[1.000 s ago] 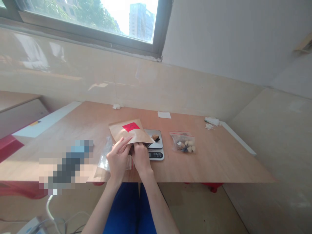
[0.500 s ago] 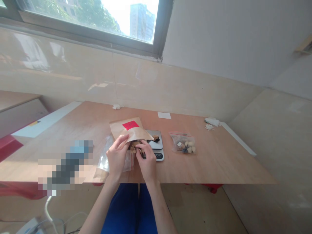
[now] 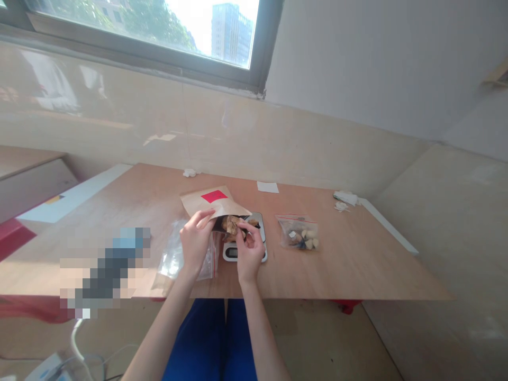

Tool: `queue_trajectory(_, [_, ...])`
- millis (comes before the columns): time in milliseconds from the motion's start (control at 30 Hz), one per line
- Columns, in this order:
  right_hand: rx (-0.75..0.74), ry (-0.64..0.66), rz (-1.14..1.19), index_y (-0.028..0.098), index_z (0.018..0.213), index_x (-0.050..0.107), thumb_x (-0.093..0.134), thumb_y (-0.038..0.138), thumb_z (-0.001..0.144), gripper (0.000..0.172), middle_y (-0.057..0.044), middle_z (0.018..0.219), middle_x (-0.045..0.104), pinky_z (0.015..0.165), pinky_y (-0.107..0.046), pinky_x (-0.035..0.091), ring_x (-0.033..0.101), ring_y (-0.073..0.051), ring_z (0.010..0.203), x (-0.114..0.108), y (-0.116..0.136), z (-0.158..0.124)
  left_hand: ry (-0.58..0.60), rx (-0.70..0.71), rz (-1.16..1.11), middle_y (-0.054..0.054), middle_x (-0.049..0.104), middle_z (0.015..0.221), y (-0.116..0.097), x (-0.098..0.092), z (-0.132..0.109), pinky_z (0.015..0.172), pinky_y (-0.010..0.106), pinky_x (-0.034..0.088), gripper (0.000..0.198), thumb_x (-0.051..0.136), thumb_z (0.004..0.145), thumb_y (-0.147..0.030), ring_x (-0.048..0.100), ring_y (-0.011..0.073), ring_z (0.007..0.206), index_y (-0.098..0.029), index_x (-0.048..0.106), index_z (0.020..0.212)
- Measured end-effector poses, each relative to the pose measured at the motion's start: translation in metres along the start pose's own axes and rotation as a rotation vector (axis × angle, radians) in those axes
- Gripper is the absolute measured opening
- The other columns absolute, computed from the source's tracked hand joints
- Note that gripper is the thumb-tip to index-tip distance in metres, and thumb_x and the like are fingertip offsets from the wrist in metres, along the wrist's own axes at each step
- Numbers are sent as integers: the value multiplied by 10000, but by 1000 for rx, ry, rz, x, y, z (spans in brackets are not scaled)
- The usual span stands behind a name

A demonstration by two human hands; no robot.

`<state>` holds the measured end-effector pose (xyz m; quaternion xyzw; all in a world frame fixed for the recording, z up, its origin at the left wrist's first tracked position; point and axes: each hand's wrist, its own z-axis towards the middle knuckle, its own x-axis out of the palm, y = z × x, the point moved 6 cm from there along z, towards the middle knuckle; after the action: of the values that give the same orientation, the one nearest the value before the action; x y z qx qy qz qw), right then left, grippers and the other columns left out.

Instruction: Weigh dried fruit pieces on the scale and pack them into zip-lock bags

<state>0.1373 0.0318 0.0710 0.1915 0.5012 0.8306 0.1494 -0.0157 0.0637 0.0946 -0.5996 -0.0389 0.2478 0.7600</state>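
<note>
My left hand (image 3: 197, 238) is closed on a brown kraft paper bag (image 3: 194, 200) with a red label (image 3: 214, 196). The bag lies tilted, its mouth facing right and towards me. At that mouth my right hand (image 3: 250, 256) pinches a crinkled brown dried piece (image 3: 231, 225), whose exact kind I cannot make out. Under both is a small white digital scale (image 3: 259, 259), partly covered by the hand and bag. More dark brown pieces (image 3: 254, 223) rest on its plate. Left of the scale, beneath my left wrist, lies a clear zip bag (image 3: 171, 256).
A red-edged zip bag (image 3: 300, 233) with pale and dark lumps lies right of the scale. Towards the wall are a white paper (image 3: 268, 187), crumpled tissue (image 3: 190, 173) and white scraps (image 3: 345, 198). A blurred-out object (image 3: 113, 264) with a cable stands at the left table edge.
My right hand has moved slightly right, out from the bag's mouth, with a brown piece now showing at its fingertips. The scale's display shows at a different spot. The paper bag stays in my left hand.
</note>
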Motion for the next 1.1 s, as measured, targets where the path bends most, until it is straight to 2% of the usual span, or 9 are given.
queue_trajectory(167, [58, -31, 73, 150, 848, 628, 596, 261, 761, 145, -78, 916, 689, 855, -329, 505, 648, -179, 889, 3, -9, 17, 15, 27, 29, 16, 722, 941, 5, 7, 7, 871, 337, 463, 214, 565, 721, -279, 642, 219, 960, -224, 695, 882])
queue_trajectory(333, [168, -184, 87, 136, 865, 624, 624, 305, 718, 224, -98, 917, 682, 796, -321, 513, 646, -190, 869, -22, -36, 20, 8, 53, 20, 20, 720, 950, 13, 8, 11, 907, 368, 450, 216, 554, 721, -268, 642, 223, 966, -225, 692, 881])
queue_trajectory(433, [218, -228, 61, 127, 877, 611, 614, 313, 705, 253, -109, 906, 678, 760, -321, 515, 651, -193, 833, -33, -53, 26, -11, -12, -26, 28, 717, 971, 23, 6, 15, 902, 365, 459, 230, 571, 717, -269, 645, 221, 965, -219, 693, 905])
queue_trajectory(533, [169, -142, -35, 128, 834, 609, 577, 277, 705, 200, -98, 861, 672, 775, -317, 505, 640, -187, 825, -28, -57, 41, -19, -15, -106, 36, 711, 992, 32, 2, 20, 880, 337, 475, 259, 592, 726, -311, 645, 213, 970, -213, 689, 946])
queue_trajectory(667, [27, 56, -203, 147, 819, 617, 508, 239, 750, 158, -78, 852, 674, 804, -302, 481, 629, -174, 837, -14, -45, 57, -123, 105, -55, 45, 712, 960, 43, -8, 30, 846, 329, 484, 267, 585, 755, -388, 652, 205, 920, -204, 693, 914])
queue_trajectory(767, [-41, 78, -300, 156, 818, 621, 487, 220, 777, 154, -71, 861, 676, 802, -292, 471, 625, -172, 840, -15, -37, 58, -211, 195, 19, 46, 709, 950, 51, -12, 33, 835, 339, 479, 261, 575, 775, -407, 649, 202, 897, -207, 687, 900])
queue_trajectory(900, [-140, 97, -438, 173, 827, 635, 455, 157, 794, 184, -69, 884, 671, 800, -289, 468, 618, -175, 870, -21, -33, 50, -308, 259, -2, 70, 684, 1024, 63, -10, 32, 845, 339, 475, 242, 586, 777, -382, 634, 201, 940, -187, 651, 904])
queue_trajectory(1033, [-236, 207, -585, 197, 835, 672, 398, 109, 827, 288, -82, 940, 651, 849, -299, 453, 601, -182, 972, -18, -34, 44, -415, 235, -55, 87, 651, 1076, 77, -11, 31, 846, 344, 475, 223, 614, 743, -355, 610, 211, 1000, -172, 618, 871])
queue_trajectory(1100, [-246, 224, -653, 206, 868, 684, 379, 105, 843, 322, -89, 978, 645, 862, -318, 446, 596, -188, 980, -18, -36, 42, -422, 189, -82, 86, 645, 1087, 82, -11, 32, 805, 336, 487, 224, 615, 736, -354, 612, 210, 989, -175, 612, 870])
